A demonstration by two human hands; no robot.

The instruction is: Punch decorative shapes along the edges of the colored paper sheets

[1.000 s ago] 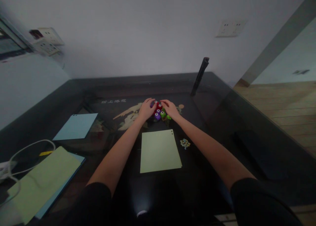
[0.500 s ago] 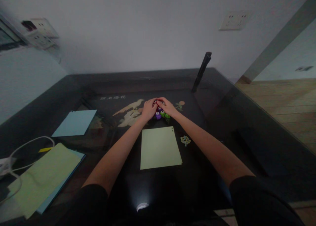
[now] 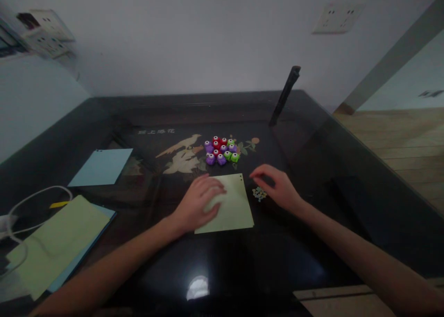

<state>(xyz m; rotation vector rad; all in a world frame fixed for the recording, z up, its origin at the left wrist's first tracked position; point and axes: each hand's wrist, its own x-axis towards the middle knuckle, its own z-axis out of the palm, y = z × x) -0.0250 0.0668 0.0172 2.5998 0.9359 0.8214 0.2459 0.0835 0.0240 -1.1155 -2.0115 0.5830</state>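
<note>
My left hand (image 3: pixel 201 203) hovers over the pale yellow paper sheet (image 3: pixel 233 211), its fingers loosely bent and apart, with nothing in them. Just right of the sheet, my right hand (image 3: pixel 277 185) hangs beside a small pile of pale yellow and bluish pieces (image 3: pixel 259 194). Its thumb and forefinger curve with a gap between them, and I see nothing held. Beyond the sheet sits a cluster of small red, purple and green toys (image 3: pixel 221 159) with white eye-like dots. Neither hand touches these toys.
A light blue sheet (image 3: pixel 102 167) lies at the left, with a stack of yellow and blue sheets (image 3: pixel 65 238) nearer me beside a white cable (image 3: pixel 12 236). A black stick-like object (image 3: pixel 285 95) leans up at the back right. The dark glossy tabletop (image 3: pixel 166 271) bears a bird picture (image 3: pixel 183 157).
Both hands have let go of the toy cluster and drawn back toward me, apart from each other. The left is now over the yellow sheet, the right by the small pieces.
</note>
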